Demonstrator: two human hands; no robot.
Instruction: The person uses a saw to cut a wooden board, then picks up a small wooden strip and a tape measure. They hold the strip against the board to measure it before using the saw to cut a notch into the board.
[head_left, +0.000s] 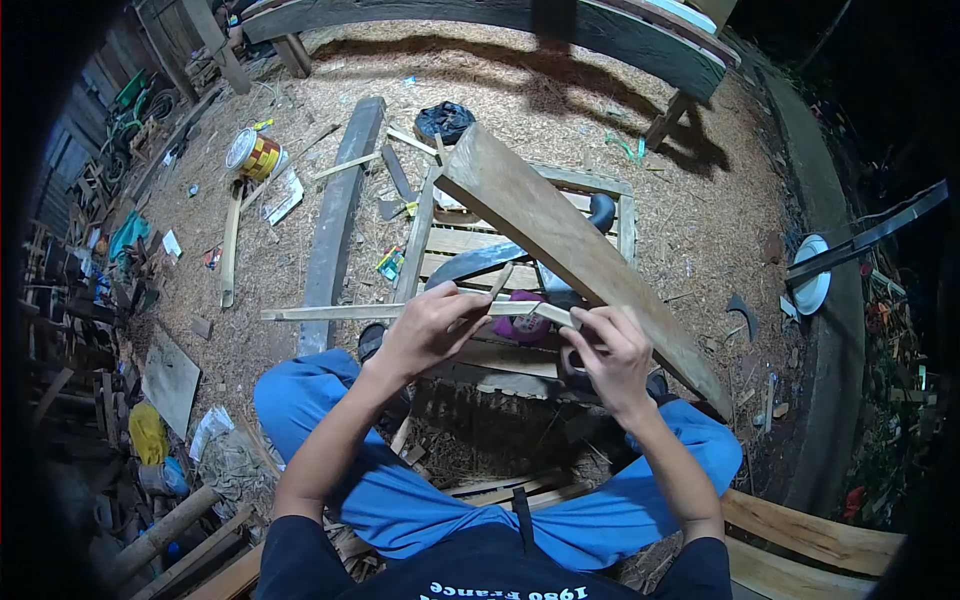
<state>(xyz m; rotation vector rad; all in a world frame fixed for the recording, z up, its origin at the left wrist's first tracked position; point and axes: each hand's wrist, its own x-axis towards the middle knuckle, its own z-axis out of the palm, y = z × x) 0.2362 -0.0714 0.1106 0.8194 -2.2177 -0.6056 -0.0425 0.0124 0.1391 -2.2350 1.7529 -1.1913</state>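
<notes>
My left hand [430,325] is closed, its fingers pinching a short thin wood piece [502,278] that points upward. A long thin wood strip [330,312] runs behind that hand and out to the left. My right hand [608,358] is closed on a light wood strip [554,313], which reaches toward the long strip near the middle. Just beyond the hands lies a purple object [522,318] on a slatted wooden pallet [470,240]. A wide thick board [560,225] slants across the pallet, down to beside my right knee.
A wooden bench [480,30] spans the far side. To the left are a grey plank [345,210] and a paint bucket [255,155]. A black bag [444,121] sits beyond the pallet. A white basin [811,275] stands at the right.
</notes>
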